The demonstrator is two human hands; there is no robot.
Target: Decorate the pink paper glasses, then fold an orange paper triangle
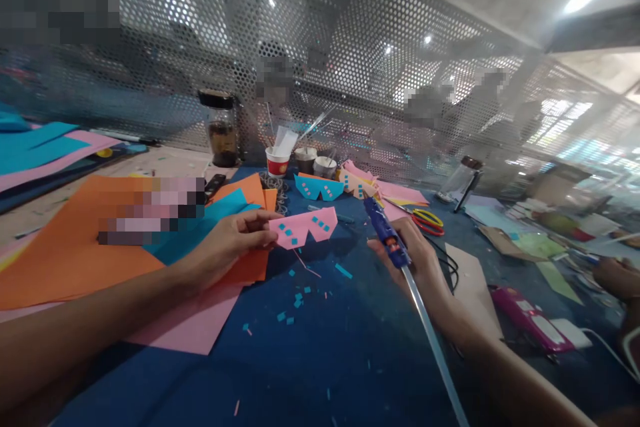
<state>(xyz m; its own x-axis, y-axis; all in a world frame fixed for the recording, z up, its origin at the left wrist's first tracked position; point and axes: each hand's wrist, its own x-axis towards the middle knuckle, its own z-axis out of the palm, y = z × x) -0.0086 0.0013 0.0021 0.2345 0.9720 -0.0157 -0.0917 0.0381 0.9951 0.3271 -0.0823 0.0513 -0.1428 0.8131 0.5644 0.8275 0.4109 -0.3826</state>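
Note:
My left hand (pixel 235 240) pinches the left end of a folded pink paper piece (pixel 305 227) dotted with small blue squares, held just above the blue table (pixel 320 360). My right hand (pixel 417 260) grips a blue hot glue gun (pixel 385 232) with a long clear glue stick (pixel 430 340) trailing back toward me. The gun's nozzle points up and away, a short way right of the pink piece. Tiny blue paper scraps (pixel 295 300) lie scattered below the pink piece.
Orange (pixel 65 247), pink (pixel 195 320) and teal paper sheets lie at left. Finished teal (pixel 317 187) and pink folded pieces, paper cups (pixel 277 161), a dark jar (pixel 221 130) and scissors (pixel 427 220) stand further back. A pink glue gun (pixel 530 317) lies right, near another person's hand (pixel 617 277). Perforated metal screen behind.

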